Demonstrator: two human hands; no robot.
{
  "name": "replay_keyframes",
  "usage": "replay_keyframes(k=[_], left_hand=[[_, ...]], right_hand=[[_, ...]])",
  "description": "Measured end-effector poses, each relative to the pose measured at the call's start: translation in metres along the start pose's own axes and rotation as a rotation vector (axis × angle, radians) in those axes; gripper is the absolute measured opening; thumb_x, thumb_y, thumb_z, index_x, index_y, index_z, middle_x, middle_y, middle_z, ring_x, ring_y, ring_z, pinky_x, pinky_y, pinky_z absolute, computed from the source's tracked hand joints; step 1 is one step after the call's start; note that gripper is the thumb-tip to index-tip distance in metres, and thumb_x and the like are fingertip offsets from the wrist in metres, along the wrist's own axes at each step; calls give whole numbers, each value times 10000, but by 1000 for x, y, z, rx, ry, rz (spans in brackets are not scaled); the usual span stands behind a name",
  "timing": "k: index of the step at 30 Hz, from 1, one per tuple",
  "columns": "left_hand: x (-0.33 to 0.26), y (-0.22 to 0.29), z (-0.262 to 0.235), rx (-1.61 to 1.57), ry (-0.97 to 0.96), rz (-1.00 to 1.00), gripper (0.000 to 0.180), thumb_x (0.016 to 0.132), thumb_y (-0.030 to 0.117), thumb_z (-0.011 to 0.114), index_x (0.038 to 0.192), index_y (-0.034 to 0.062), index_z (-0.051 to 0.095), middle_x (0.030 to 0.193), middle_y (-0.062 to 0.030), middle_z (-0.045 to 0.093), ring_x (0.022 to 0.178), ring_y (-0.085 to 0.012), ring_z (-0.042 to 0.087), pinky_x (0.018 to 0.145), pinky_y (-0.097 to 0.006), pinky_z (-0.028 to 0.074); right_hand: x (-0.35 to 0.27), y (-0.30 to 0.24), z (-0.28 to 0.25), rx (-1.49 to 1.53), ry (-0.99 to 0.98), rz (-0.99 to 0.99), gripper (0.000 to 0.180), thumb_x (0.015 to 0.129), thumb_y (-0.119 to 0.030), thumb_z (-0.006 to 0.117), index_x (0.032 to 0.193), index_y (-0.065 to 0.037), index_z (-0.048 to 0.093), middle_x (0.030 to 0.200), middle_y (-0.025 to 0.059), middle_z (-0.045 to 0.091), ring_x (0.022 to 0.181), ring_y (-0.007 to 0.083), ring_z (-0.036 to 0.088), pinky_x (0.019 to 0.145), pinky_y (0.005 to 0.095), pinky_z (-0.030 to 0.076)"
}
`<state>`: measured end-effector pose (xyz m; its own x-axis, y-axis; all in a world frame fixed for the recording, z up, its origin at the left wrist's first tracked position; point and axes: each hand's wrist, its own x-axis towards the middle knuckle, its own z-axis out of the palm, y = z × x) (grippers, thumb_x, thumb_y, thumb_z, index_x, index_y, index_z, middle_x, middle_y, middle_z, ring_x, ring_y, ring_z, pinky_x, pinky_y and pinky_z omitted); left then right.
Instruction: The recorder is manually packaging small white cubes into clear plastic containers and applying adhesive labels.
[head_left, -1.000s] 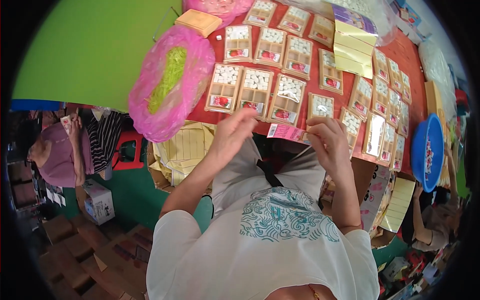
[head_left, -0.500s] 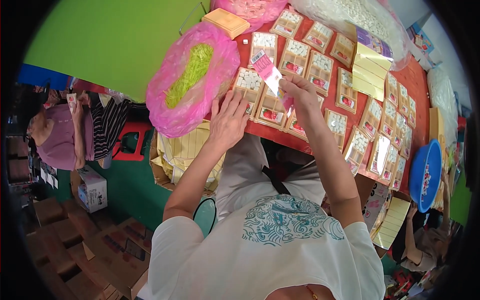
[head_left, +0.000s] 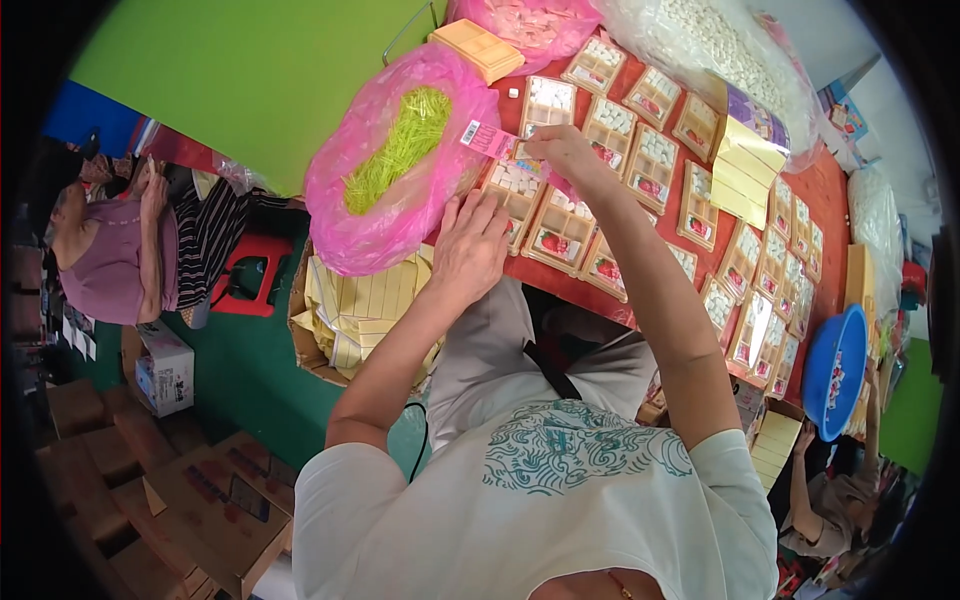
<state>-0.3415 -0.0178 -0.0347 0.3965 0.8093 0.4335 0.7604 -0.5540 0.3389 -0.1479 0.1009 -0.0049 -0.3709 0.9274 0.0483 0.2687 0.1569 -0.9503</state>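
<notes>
**Pink card pinched over a crowded red table**

Right hand [head_left: 556, 152] raised at about 12 o'clock, fingers closed in a pinch on a pink card [head_left: 489, 139] with a white barcode patch at its outer end; card held off the surface, just above the small partitioned trays. Left hand [head_left: 470, 248] spread flat, palm down, holding nothing, resting at the near edge of the red table [head_left: 826, 186], touching a tray of white pieces [head_left: 513, 186] and just beside the pink bag [head_left: 392, 172] of green sticks at 10 o'clock.

Little open room on the table: rows of trays [head_left: 650, 160] packed edge to edge from 12 toward 3 o'clock, bare red showing only in narrow strips between them and along the far side at 2 o'clock. Stack of yellow sheets [head_left: 742, 172] lying among the trays at 1 o'clock. Near table edge running diagonally from 10 down to 4 o'clock, close against the body. Below that edge, a carton of yellow ruled sheets [head_left: 352, 316] at 9 o'clock. Blue basin [head_left: 836, 366] past the table's end at 3 o'clock. Another person seated well apart at 9 o'clock, beside a red stool [head_left: 250, 281].
</notes>
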Motion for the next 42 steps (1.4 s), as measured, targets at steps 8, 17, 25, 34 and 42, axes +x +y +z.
replay_keyframes(k=[8, 17, 25, 34, 42], left_hand=[[-30, 10, -12, -31, 57, -102, 316, 805, 103, 627, 1091, -32, 622, 1243, -203, 502, 1142, -410, 477, 988, -509, 356], [-46, 16, -6, -144, 285, -467, 321, 814, 33, 616, 1127, 89, 651, 1195, -237, 455, 1018, -409, 508, 868, -482, 424], [-40, 16, -19, -265, 239, -605, 456, 833, 27, 568, 1276, 135, 551, 1040, -207, 446, 952, -364, 538, 800, -450, 471], [-32, 9, -26, 11, 108, -619, 497, 818, 161, 613, 1307, 144, 524, 986, -161, 467, 967, -336, 524, 846, -477, 413], [-29, 19, -35, 173, 233, -472, 449, 828, 224, 619, 1250, 84, 555, 1084, -148, 506, 1037, -343, 488, 932, -496, 325]], right_hand=[[-13, -23, 21, 32, -64, 37, 261, 807, -226, 608, 859, 28, 643, 837, 46, 605, 776, 136, 552, 691, 279, 420], [-28, -15, 48, 219, 42, 289, 202, 850, -209, 607, 874, -13, 650, 691, 19, 578, 597, 75, 503, 521, 237, 381], [-42, -26, 42, 351, 134, 344, 182, 859, -181, 597, 873, -9, 653, 714, 27, 604, 532, 64, 519, 391, 212, 344], [-67, -44, 49, 845, 296, 305, 106, 900, -110, 596, 922, -14, 637, 753, 26, 627, 607, 90, 576, 501, 228, 449], [-86, -53, 59, 1036, 354, 183, 99, 908, -68, 578, 970, -13, 634, 922, 54, 655, 838, 126, 615, 774, 270, 481]])
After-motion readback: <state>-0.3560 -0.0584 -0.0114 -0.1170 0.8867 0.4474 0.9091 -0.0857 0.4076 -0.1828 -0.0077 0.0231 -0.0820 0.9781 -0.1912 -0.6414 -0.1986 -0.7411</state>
